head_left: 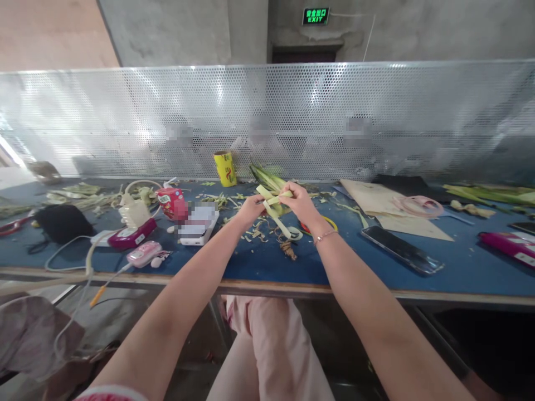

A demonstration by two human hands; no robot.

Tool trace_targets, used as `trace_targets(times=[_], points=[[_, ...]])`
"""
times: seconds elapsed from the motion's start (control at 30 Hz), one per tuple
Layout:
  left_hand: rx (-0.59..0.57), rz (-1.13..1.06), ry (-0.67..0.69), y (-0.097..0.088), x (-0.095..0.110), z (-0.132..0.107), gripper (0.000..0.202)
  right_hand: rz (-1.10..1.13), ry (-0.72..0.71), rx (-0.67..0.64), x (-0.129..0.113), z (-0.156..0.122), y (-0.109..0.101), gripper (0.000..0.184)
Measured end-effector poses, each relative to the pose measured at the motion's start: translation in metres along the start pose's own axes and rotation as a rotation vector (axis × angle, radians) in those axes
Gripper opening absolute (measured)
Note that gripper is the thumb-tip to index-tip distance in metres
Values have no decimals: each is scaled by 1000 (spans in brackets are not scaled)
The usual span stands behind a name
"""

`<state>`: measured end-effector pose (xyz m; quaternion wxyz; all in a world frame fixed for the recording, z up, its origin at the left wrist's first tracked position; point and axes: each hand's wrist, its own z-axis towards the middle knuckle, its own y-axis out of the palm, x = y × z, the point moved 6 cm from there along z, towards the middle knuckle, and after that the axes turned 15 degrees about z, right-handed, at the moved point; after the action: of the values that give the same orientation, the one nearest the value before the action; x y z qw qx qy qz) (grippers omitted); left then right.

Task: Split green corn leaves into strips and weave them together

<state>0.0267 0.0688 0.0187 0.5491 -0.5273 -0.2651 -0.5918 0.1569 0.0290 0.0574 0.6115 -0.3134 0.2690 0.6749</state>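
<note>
Strips: Pale-green strips [278, 199] lie crossed between our two hands, over the middle of the bench [259, 273], one tail slanting down toward the near edge.
Left hand [249, 210]: Our fingertips are closed on the crossing from the left.
Right hand [300, 201]: Our thumb and fingers pinch a strip from the other side, a bracelet [325, 236] at the wrist.
Crossing: We judge this an early stage; strips are laid over one another, but the shape looks loose.
Loose ends: Tails stick out at the upper left and below, apparently left to be worked in or trimmed; we cannot make out every fold.
Leaves: Longer green leaves [270, 177] lie just behind our hands toward the far edge, seemingly unused.
Knotted piece: A small brown bundle [287, 249] rests between our hands and the near edge; whether it is finished work, we cannot tell.
Far edge: A yellow tube [225, 169] stands before the perforated screen [288, 106].
Right half: A dark phone [401, 249] lies near tan sheets [382, 205].
Left half: A red pack [170, 201] stands beside a white device [199, 224].
</note>
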Motion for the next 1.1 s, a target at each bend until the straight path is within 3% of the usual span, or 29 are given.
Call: trace_targets(times=[0.37, 0.5, 0.8, 0.9, 1.1], points=[[-213, -210, -70, 8, 4, -6, 14, -103, 15, -33, 8, 2, -3, 17], [-244, -267, -113, 7, 5, -7, 23, -113, 46, -71, 7, 2, -1, 18], [-325, -404, -152, 10, 11, -12, 19, -90, 160, -115, 18, 1, -2, 22], [-286, -366, -119, 9, 9, -10, 7, -157, 128, -139, 18, 2, -1, 23], [-126, -260, -124, 7, 0, -7, 23, -213, 53, -219, 20, 0, 8, 16]])
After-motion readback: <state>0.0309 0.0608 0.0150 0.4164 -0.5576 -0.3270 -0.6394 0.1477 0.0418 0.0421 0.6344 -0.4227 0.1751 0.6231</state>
